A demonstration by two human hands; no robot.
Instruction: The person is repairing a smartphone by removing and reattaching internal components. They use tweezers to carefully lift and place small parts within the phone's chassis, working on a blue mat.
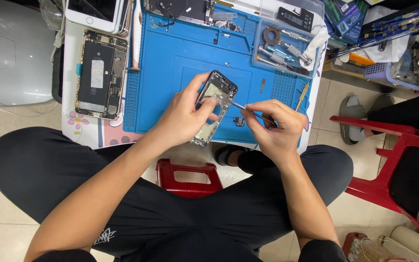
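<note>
My left hand (183, 116) grips an emptied phone housing (217, 92), holding it tilted above the blue repair mat (170, 63). My right hand (275, 128) pinches thin metal tweezers (241, 105), whose tips reach into the upper part of the housing. A small dark part (239, 121) lies on the mat just under the tweezers. I sit with black trousers, knees spread, at a low table.
An opened phone with its battery showing (100, 73) lies left of the mat, and a white phone (95, 10) sits above it. A clear tray with screwdrivers and parts (287, 46) stands at the mat's upper right. Red plastic stools (186, 177) (394, 160) are below and right. Another person's sandalled foot (352, 116) rests on the floor.
</note>
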